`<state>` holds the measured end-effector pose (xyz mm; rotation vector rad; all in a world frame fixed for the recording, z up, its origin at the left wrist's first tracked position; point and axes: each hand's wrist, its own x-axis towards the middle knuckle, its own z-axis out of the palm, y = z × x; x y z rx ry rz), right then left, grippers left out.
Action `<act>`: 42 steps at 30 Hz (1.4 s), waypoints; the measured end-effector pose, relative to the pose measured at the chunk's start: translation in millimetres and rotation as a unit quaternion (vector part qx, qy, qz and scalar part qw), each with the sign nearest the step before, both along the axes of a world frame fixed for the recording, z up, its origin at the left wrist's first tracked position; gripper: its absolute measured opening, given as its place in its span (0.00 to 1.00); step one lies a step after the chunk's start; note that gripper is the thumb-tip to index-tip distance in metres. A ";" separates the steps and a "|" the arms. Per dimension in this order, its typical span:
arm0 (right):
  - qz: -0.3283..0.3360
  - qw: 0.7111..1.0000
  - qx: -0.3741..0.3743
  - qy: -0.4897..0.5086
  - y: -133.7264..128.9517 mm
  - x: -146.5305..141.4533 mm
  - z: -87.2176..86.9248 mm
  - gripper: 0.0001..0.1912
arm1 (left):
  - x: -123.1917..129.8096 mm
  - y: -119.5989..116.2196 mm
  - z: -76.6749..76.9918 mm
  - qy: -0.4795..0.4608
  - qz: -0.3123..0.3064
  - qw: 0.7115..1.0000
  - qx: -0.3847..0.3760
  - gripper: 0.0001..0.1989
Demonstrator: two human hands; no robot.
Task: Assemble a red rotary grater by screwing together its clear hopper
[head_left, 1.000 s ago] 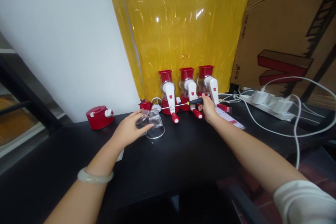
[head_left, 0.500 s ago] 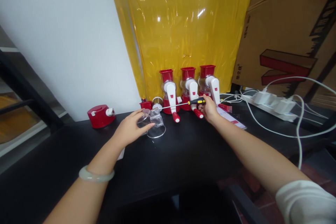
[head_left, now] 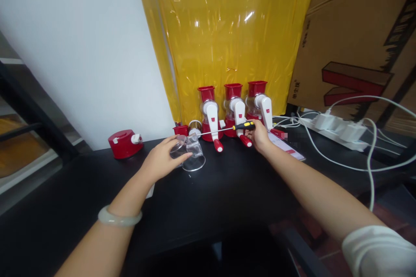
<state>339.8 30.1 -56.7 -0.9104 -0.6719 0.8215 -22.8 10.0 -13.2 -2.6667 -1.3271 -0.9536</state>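
Note:
My left hand (head_left: 164,158) is wrapped round a clear plastic grater housing (head_left: 194,161) lying on its side on the black table. In my right hand (head_left: 260,135) is a screwdriver (head_left: 244,126) with a black and yellow handle. Its long shaft points left, and the tip reaches the upper part of the clear housing; whether it touches a screw is too small to tell. Behind the shaft stand three red and white rotary graters (head_left: 208,114) with crank handles. A metal grater drum (head_left: 195,126) and a red part (head_left: 180,130) sit just behind the housing.
A red grater base (head_left: 125,143) stands at the left on the black table (head_left: 208,199). To the right lie a paper sheet (head_left: 287,146) and a white power strip (head_left: 338,132) with trailing cables. A yellow plastic sheet (head_left: 227,30) and a cardboard box (head_left: 351,47) close off the back.
Almost nothing differs. Both hands keep their hold, and the screwdriver's tip stays at the clear housing; only the whole view has shifted very slightly.

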 end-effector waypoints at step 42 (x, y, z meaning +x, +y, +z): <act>-0.028 0.999 -0.026 -0.013 -11.0 -8.5 14.0 0.08 | -0.4 -1.8 1.3 0.020 0.006 1.000 -0.001 0.25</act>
